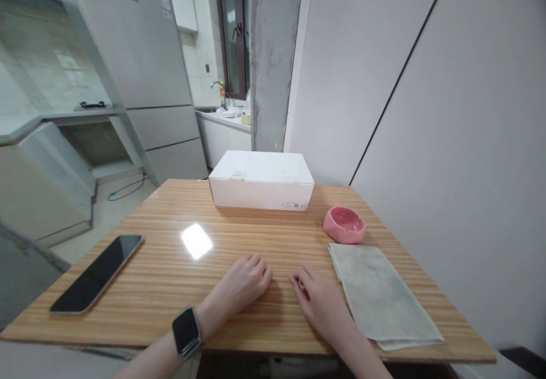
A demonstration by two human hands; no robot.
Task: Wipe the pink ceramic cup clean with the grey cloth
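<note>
My left hand (248, 278) rests on the wooden table (170, 288) with its fingers curled into a loose fist. A smartwatch (186, 330) with a dark screen is strapped round that wrist. My right hand (318, 298) lies a short gap to the right, its fingers curled in and nothing visible in them. Just beside it, a folded grey-green cloth (384, 293) lies flat, close to the right forearm. Behind the cloth stands a pink faceted ashtray (344, 226). Neither hand appears to grip anything.
A white closed box (262, 194) sits at the table's far edge. On the left lies a smartphone (98, 274), screen dark. A pale wall (447, 140) runs along the right side. Beyond the table are a refrigerator (140, 54) and a sink tap (222, 91).
</note>
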